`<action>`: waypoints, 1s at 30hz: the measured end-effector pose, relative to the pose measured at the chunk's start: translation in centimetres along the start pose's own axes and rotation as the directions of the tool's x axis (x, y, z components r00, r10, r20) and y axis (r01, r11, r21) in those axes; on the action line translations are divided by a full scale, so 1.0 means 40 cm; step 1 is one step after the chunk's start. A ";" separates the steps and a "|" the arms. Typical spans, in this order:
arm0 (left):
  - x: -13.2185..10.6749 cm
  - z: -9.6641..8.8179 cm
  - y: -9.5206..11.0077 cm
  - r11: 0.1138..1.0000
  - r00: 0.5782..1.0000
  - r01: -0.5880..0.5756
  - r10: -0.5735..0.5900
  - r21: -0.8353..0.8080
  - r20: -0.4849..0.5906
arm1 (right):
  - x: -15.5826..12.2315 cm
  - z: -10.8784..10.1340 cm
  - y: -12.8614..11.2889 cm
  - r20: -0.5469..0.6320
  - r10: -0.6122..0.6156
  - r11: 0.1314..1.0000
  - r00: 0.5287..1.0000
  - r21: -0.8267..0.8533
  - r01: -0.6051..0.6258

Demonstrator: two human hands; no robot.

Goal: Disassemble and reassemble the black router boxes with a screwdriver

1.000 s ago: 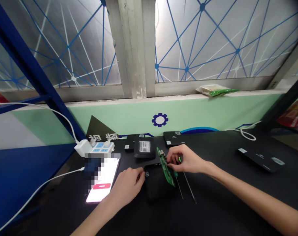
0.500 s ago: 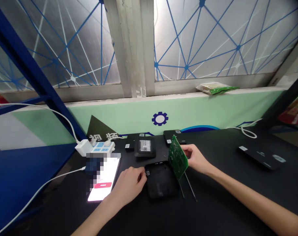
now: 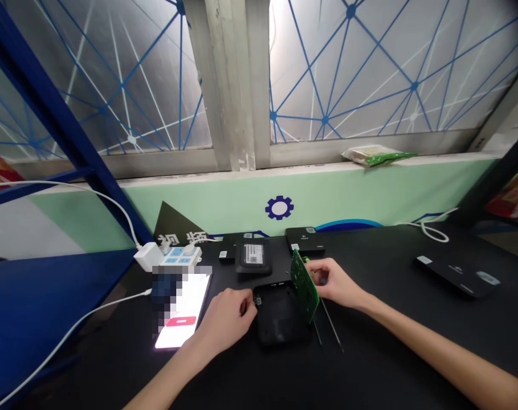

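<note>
Black bench [image 3: 370, 364] — circuit board [image 3: 305, 278] between hands

Green circuit board [image 3: 305, 285] held tilted on edge beside open black casing [image 3: 281, 314].

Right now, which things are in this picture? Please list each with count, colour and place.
circuit board: 1, green, tilted on edge above the case
case: 1, black, open, table centre
labelled box: 1, black, behind the case
flat boxes: 2, black, back and far right
phone: 1, screen lit, left of the case
power strip: 1, white, back left
thin tools: 2, dark, right of the case
cables: 3, white, two at left, one back right
packet: 1, green and pale, window sill
table: 1, black, under everything
left hand: 1, at the case's left edge
right hand: 1, gripping the circuit board
</note>
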State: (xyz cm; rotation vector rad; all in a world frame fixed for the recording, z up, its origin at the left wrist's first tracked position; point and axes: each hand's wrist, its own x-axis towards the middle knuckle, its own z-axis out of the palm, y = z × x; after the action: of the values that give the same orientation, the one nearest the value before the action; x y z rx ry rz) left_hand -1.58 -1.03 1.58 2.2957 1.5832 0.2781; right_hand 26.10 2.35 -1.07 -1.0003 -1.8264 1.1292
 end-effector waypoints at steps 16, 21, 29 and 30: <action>0.005 0.005 -0.011 0.997 0.997 -0.070 0.071 0.021 -0.030 | -0.013 0.019 -0.020 0.044 -0.134 0.926 0.990 -0.351 0.140; 0.005 0.003 -0.008 0.996 0.997 -0.077 0.078 0.035 -0.027 | -0.016 0.024 -0.019 0.067 -0.151 0.897 0.986 -0.410 0.165; 0.004 0.003 -0.007 0.993 0.996 -0.088 0.090 0.074 -0.023 | -0.019 0.029 -0.023 0.088 -0.188 0.858 0.978 -0.471 0.207; 0.004 0.004 -0.007 0.993 0.996 -0.089 0.091 0.079 -0.023 | -0.019 0.031 -0.022 0.088 -0.194 0.854 0.977 -0.474 0.212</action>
State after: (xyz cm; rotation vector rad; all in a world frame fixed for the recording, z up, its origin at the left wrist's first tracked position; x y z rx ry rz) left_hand -1.71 -0.82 1.33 2.4362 1.5306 0.2743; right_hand 25.14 1.00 -0.79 -1.0267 -2.2451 0.5716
